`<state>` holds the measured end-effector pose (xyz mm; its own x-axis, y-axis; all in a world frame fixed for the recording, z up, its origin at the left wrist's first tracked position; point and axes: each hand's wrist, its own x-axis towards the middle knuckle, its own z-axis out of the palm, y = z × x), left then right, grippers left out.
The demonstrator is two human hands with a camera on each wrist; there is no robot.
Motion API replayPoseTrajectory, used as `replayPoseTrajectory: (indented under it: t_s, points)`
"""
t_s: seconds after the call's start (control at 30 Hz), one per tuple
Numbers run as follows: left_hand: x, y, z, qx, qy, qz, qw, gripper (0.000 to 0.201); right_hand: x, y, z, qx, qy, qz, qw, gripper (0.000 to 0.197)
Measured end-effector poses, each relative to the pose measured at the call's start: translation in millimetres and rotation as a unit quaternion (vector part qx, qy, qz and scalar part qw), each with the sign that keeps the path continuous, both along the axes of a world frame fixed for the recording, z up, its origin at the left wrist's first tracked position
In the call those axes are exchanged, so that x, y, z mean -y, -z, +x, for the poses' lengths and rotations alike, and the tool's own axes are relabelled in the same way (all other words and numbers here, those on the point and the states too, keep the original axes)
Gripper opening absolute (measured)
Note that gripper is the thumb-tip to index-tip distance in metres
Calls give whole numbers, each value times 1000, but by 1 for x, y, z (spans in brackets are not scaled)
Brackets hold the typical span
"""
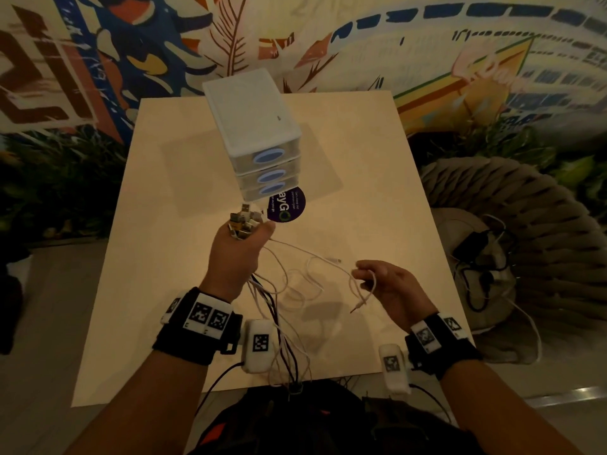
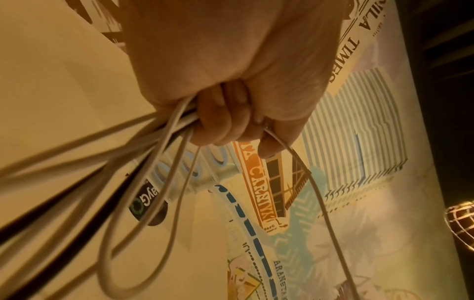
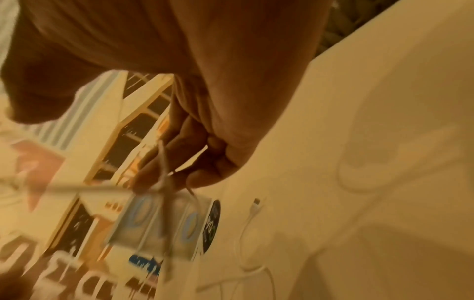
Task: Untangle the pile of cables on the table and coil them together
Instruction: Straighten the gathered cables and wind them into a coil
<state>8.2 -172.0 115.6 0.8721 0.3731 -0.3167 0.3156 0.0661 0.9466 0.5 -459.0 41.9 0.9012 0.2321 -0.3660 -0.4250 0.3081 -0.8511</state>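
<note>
Several thin white and dark cables (image 1: 279, 326) gathered at their plug ends in the left hand (image 1: 235, 254), fisted tight round the bundle, with a cluster of metal-tipped connectors (image 1: 243, 223) sticking out above the knuckles. Strands hanging slack from under the fist past the near edge of the pale beige surface (image 1: 377, 178), some looping loosely across it. One thin white cable (image 1: 359, 295) pinched between thumb and fingertips of the right hand (image 1: 391, 290), short tail with a small plug dangling below. Another white cable end with a small connector (image 3: 257, 203) lying free on the surface, between the hands. White three-drawer plastic organiser (image 1: 254, 133) and round dark sticker (image 1: 286, 205) at the far side, well apart from the work. Light, limp, slick strands, likely: no stiffness to hold a shape, prone to slipping through a loose pinch and snagging on neighbouring loops. Best taken close behind the plug, where the moulded collar gives purchase, then drawn slowly. Blurred right wrist view; exact finger placement unclear.
</note>
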Motion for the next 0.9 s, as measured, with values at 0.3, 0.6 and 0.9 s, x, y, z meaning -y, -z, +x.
replayPoseTrajectory:
  t_s: [0.3,0.6,0.9]
  points:
    - [-19,9,4,6,-51,-26,998,37,67,31,2,-120,119,-24,985,52]
    - [-21,2,6,29,-115,-40,992,36,79,37,-64,-27,-341,-340,876,10]
    - [0,-11,-6,12,56,-6,998,33,21,63,-104,133,-503,-578,629,38]
